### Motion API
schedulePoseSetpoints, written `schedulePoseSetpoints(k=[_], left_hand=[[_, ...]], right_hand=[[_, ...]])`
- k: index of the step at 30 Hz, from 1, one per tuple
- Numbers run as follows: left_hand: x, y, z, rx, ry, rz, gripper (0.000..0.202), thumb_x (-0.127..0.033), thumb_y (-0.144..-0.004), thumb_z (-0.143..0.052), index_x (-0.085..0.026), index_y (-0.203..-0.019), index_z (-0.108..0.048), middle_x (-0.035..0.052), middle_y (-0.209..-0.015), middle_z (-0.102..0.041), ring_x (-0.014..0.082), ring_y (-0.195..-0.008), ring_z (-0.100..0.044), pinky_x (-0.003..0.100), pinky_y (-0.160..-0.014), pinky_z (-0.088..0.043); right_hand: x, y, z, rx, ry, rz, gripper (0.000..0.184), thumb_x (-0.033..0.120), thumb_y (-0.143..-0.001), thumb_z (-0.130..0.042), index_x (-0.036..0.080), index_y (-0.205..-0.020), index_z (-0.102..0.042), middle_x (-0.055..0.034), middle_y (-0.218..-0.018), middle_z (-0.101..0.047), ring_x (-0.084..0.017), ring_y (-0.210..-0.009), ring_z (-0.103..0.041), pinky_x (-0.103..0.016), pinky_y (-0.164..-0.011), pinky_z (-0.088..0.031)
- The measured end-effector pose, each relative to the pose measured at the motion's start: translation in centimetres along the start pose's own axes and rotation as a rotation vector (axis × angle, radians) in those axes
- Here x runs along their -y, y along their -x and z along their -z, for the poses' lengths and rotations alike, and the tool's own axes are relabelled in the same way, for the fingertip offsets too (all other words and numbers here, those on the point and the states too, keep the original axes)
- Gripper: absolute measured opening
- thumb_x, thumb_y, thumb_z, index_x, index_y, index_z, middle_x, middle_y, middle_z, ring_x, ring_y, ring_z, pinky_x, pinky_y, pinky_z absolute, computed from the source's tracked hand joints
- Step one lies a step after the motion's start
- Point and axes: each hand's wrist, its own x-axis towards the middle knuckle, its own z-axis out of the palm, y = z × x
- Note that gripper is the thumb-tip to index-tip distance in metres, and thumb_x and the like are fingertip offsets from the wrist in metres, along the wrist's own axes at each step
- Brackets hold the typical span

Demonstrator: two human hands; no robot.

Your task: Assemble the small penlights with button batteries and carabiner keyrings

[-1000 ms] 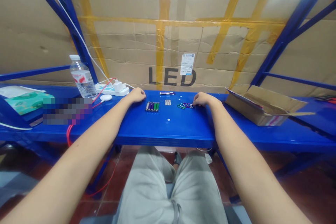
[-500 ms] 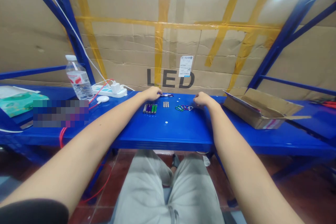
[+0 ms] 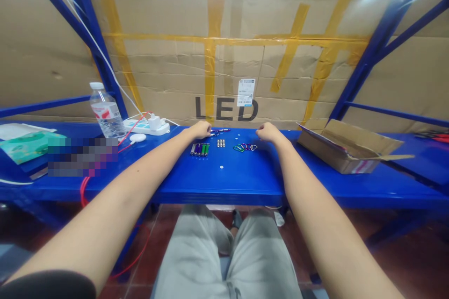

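My left hand (image 3: 199, 129) rests on the blue table (image 3: 224, 177), its fingertips on a small purple keychain flashlight (image 3: 220, 131) lying at the back. A row of small coloured flashlights (image 3: 199, 149) lies just in front of that hand. A cluster of small silver button cells (image 3: 220, 143) sits in the middle, with one loose cell (image 3: 221, 167) nearer me. My right hand (image 3: 266, 131) lies curled on the table, just behind and right of several coloured carabiner clips (image 3: 244, 147); nothing is visibly held in it.
An open cardboard box (image 3: 345, 145) stands at the right. At the left are a water bottle (image 3: 106, 111), a white power strip (image 3: 147, 126) with red and white cables, and a green packet (image 3: 23, 141). A taped cardboard wall marked LED closes the back.
My left hand moved right and back from beside the row of flashlights to the purple flashlight at the back. My right hand drew slightly away from the carabiner clips.
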Motion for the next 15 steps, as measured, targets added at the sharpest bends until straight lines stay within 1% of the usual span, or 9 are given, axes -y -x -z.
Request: schedulePoseSetpoints(k=[2,5,6,8,10,13,15], left_hand=[[0.4,0.5,0.3,0.022,0.049,0.033,0.009,-0.015,-0.067,-0.068,-0.019,-0.076,-0.069,0.0063,-0.081,-0.072,0.0208,-0.077,-0.064,0.028,-0.072,-0.047],[1.3,1.6,0.8,0.025,0.135,0.075,0.014,-0.013,-0.067,-0.068,-0.019,-0.079,-0.071,0.0068,-0.086,-0.074,0.0212,-0.081,-0.065,0.028,-0.073,-0.048],[1.4,2.0,1.1,0.008,0.165,0.086,0.012,-0.014,-0.068,-0.068,-0.019,-0.079,-0.072,0.0072,-0.087,-0.074,0.0215,-0.081,-0.066,0.029,-0.075,-0.048],[1.4,2.9,1.8,-0.064,0.234,0.085,0.011,-0.020,-0.073,-0.068,-0.019,-0.082,-0.073,0.0078,-0.090,-0.074,0.0217,-0.083,-0.066,0.030,-0.077,-0.048],[0.7,3.6,2.5,-0.141,0.294,0.040,0.014,-0.022,-0.077,-0.065,-0.017,-0.089,-0.072,0.0083,-0.095,-0.074,0.0209,-0.087,-0.066,0.030,-0.081,-0.049],[-1.4,4.4,3.2,-0.188,0.440,-0.118,0.019,-0.021,-0.081,-0.061,-0.015,-0.097,-0.069,0.0081,-0.100,-0.073,0.0189,-0.093,-0.066,0.031,-0.086,-0.050],[-3.1,4.7,3.1,-0.205,0.558,-0.219,0.017,-0.019,-0.083,-0.057,-0.014,-0.097,-0.066,0.0076,-0.099,-0.072,0.0174,-0.092,-0.066,0.031,-0.087,-0.050]], right_hand=[[0.2,0.1,-0.1,-0.011,-0.057,0.023,0.007,0.014,-0.080,-0.060,0.013,-0.074,-0.065,-0.0082,-0.066,-0.066,-0.016,-0.064,-0.061,-0.025,-0.063,-0.046],[1.0,0.6,-0.3,-0.004,-0.240,0.095,0.009,0.014,-0.084,-0.058,0.013,-0.077,-0.063,-0.0082,-0.073,-0.067,-0.014,-0.065,-0.060,-0.022,-0.058,-0.046],[1.4,0.8,-0.4,0.002,-0.320,0.123,0.009,0.014,-0.085,-0.056,0.012,-0.079,-0.063,-0.0084,-0.077,-0.068,-0.013,-0.065,-0.061,-0.021,-0.058,-0.046],[2.4,1.4,-0.7,0.020,-0.447,0.181,0.008,0.014,-0.087,-0.056,0.012,-0.084,-0.064,-0.0093,-0.083,-0.070,-0.012,-0.067,-0.061,-0.020,-0.061,-0.049],[3.4,2.1,-1.1,0.038,-0.556,0.256,0.008,0.014,-0.087,-0.058,0.011,-0.092,-0.064,-0.0108,-0.091,-0.071,-0.012,-0.074,-0.064,-0.021,-0.068,-0.053],[4.9,3.1,-2.0,0.102,-0.729,0.385,0.028,0.019,-0.086,-0.064,0.014,-0.114,-0.063,-0.0124,-0.109,-0.071,-0.017,-0.094,-0.066,-0.027,-0.080,-0.056],[5.7,3.7,-2.8,0.178,-0.820,0.448,0.037,0.024,-0.085,-0.068,0.017,-0.121,-0.061,-0.0124,-0.121,-0.067,-0.019,-0.105,-0.065,-0.031,-0.086,-0.057]])
